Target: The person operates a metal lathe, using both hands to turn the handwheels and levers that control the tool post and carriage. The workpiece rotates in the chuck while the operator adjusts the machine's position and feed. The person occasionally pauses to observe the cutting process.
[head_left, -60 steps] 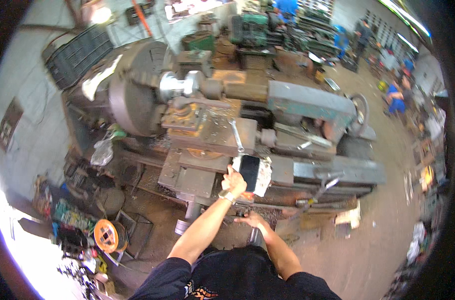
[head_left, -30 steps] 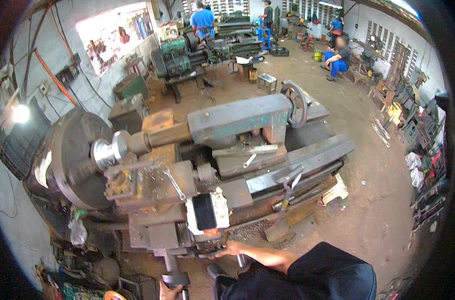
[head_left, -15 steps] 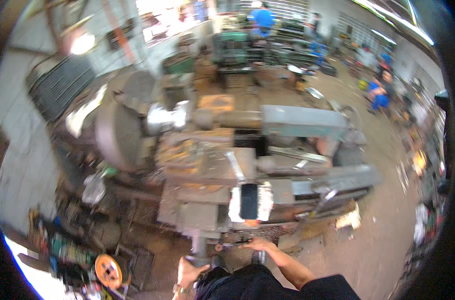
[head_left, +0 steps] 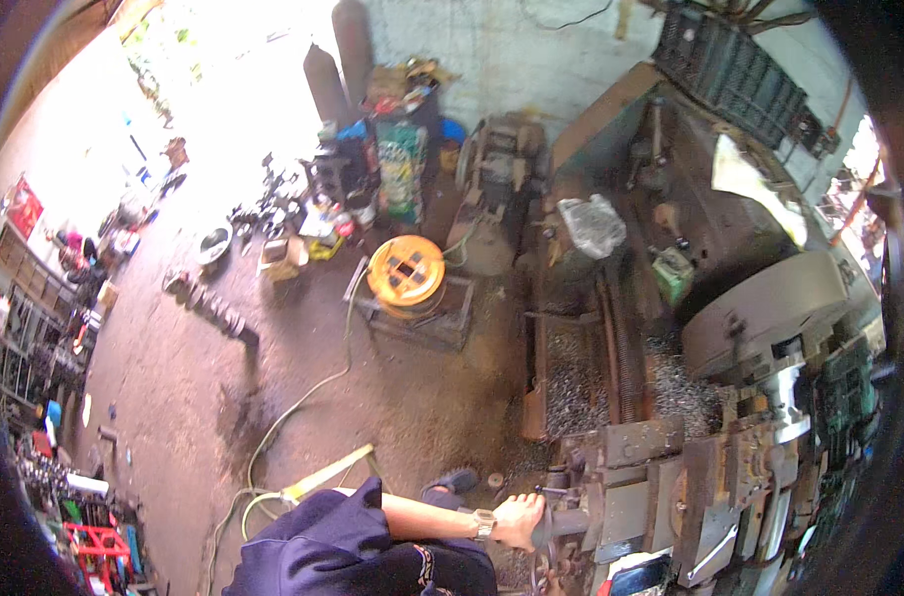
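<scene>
My left hand (head_left: 519,521), with a watch on the wrist, is closed on the rim of a handwheel (head_left: 543,526) at the near side of a large metal lathe. My right hand is not in view. Beyond the handwheel lies the lathe carriage (head_left: 626,497), made of stacked worn metal blocks. A big round chuck (head_left: 760,308) stands farther off at the right, with a shiny turned metal workpiece (head_left: 790,402) in front of it. On the carriage are a wrench (head_left: 712,554) and a dark phone (head_left: 643,576), partly cut off by the lower edge.
Metal chips (head_left: 576,387) fill the lathe bed around a long threaded screw (head_left: 619,348). An orange cable reel (head_left: 407,273) sits on a low metal frame, its cable (head_left: 303,397) trailing over the floor. A stepped metal shaft (head_left: 212,310) stands left of it. Scrap and boxes line the back.
The view has swung far left, so the lathe now lies at the right and the floor with the reel fills the middle. My left hand stays at the handwheel; my right hand has left view.
</scene>
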Tool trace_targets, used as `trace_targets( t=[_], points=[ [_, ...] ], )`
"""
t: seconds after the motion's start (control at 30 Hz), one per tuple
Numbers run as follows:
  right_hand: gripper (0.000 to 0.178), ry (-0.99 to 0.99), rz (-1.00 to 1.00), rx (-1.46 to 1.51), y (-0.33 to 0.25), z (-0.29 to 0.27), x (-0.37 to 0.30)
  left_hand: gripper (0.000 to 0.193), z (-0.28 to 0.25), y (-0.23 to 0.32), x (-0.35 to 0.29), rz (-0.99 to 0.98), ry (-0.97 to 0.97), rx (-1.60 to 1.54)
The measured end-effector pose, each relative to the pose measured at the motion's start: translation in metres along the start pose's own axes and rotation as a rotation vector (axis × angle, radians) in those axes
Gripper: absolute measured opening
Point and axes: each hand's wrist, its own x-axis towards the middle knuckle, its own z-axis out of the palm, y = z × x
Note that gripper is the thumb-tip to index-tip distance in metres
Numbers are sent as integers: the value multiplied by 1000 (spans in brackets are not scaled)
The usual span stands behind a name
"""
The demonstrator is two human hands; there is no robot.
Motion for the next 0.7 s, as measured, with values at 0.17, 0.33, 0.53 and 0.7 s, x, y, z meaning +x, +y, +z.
trace_targets(
  t=[0.17, 0.33, 0.53, 0.7],
  points=[
    [101, -20, -23, 1, -12, -3, 4, 103, 1, 8, 0, -37, -21, -22],
    [101, -3, -39, 29, -5, -12, 9, 103, -2, 10, -1, -25, 5, 8],
    [100, 52, -35, 74, 60, -24, 27, 90, -4, 14, 4, 9, 19, 57],
    [113, 54, 111, -77, 106, -9, 65, 109, -3, 19, 11, -94, -80, 184]
  ],
)
